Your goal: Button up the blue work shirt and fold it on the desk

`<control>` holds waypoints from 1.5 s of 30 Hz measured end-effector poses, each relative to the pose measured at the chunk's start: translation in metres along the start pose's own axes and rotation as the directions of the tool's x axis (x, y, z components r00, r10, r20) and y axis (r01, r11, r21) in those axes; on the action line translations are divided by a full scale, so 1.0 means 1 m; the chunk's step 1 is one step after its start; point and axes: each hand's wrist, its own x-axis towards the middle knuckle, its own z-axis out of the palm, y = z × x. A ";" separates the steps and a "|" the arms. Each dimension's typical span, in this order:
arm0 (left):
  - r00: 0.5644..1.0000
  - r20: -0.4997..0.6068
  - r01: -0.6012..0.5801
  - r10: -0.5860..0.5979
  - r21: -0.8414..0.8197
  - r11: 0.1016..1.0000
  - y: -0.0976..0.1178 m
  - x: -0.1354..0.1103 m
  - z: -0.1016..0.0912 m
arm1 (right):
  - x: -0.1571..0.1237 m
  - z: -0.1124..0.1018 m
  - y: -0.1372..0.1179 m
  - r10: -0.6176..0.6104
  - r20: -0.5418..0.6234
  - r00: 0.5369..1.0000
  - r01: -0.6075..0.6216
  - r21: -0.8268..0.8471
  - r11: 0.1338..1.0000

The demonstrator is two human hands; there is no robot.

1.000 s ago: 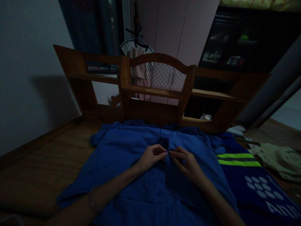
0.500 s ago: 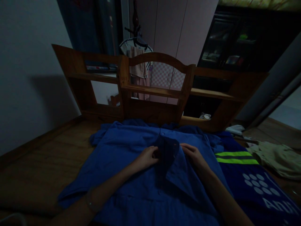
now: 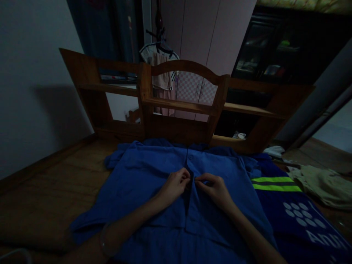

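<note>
A blue button-up shirt (image 3: 154,165) lies spread out on the wooden surface, its front placket running down the middle. My left hand (image 3: 177,183) is at the left front edge, thumb and fingers pinched together at the opening. Just across the gap, my right hand (image 3: 213,187) pinches the right front edge between thumb and forefinger. A button (image 3: 190,157) shows near the top of the placket, above both hands. Below them the two front edges lie close together. Whatever small part sits inside the fingertips is hidden.
A wooden headboard with shelves (image 3: 181,106) stands behind the shirt. To the right lies a dark blue garment (image 3: 291,205) with yellow-green stripes, and beyond it a pale cloth (image 3: 324,183). Bare wooden boards (image 3: 68,183) extend to the left. Clothes (image 3: 162,69) hang on a rack behind.
My right hand has moved left, bringing the folded-back right front flap over flat toward the middle. My left hand has shifted slightly right, and both hands are now close together.
</note>
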 end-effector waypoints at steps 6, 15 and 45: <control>0.999 -0.030 -0.033 0.032 -0.033 0.999 0.014 -0.004 0.001 | 0.000 -0.002 0.002 -0.001 -0.040 0.999 0.000 -0.014 1.000; 0.998 -0.039 -0.044 0.044 -0.010 0.999 0.007 -0.006 0.009 | 0.000 -0.001 0.007 0.031 -0.036 0.999 -0.031 -0.021 0.999; 0.994 -0.065 -0.089 0.088 -0.025 0.996 0.007 -0.007 0.008 | 0.002 -0.002 0.002 -0.009 0.014 1.000 0.009 0.014 1.000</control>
